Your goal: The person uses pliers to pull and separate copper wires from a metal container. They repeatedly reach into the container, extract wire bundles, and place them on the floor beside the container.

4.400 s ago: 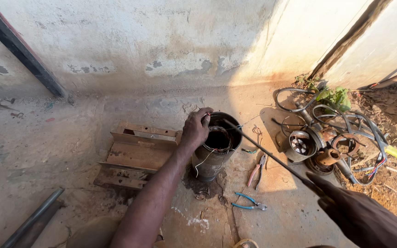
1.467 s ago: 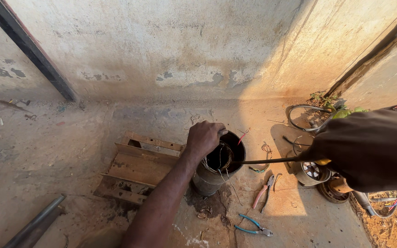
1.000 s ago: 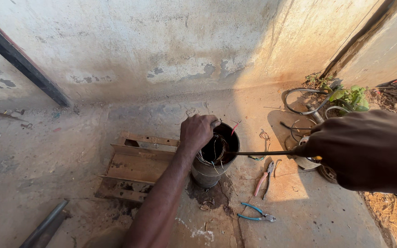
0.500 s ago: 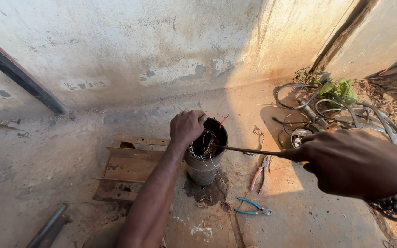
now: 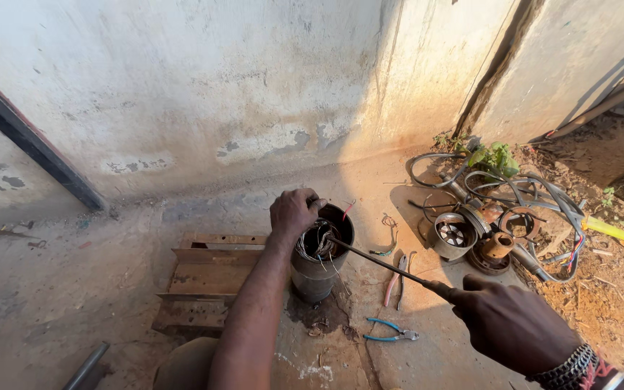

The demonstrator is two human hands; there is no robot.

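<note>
Dusty concrete floor (image 5: 52, 303) underneath; wooden pallet (image 5: 207, 278) lower left, dark metal cylinder (image 5: 319, 271) centre, red-handled pliers (image 5: 397, 278) and blue-handled pliers (image 5: 388, 331) just right, tangled cables (image 5: 514, 195) and metal parts (image 5: 456, 235) upper right

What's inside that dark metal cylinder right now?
Inside the metal cylinder, a tangle of thin wires shows at the mouth, with the tip of the rod from the right hand poking in. The left hand covers part of the rim; deeper inside is hidden.
</note>
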